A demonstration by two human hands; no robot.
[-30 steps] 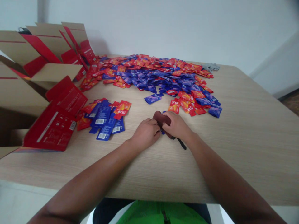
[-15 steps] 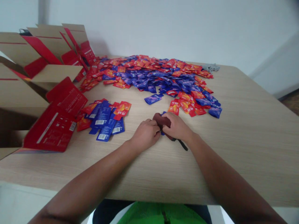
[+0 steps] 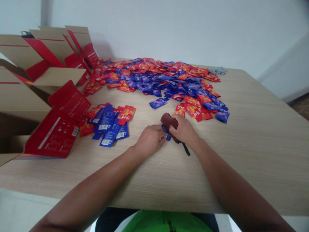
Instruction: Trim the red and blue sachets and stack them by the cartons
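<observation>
One blue sachet (image 3: 168, 138) lies on the tabletop (image 3: 253, 135) just right of our nearer left hand (image 3: 151, 138), fingers against it; pinching or pressing, we cannot tell. Our right hand (image 3: 184, 129) grips a maroon object (image 3: 167, 121), slanting far-left to near-right, partly covering the sachet.

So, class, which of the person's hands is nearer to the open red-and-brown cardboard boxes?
Left. The left hand is right of the boxes; the right hand is farther right, gripping a rounded brown object.
</observation>
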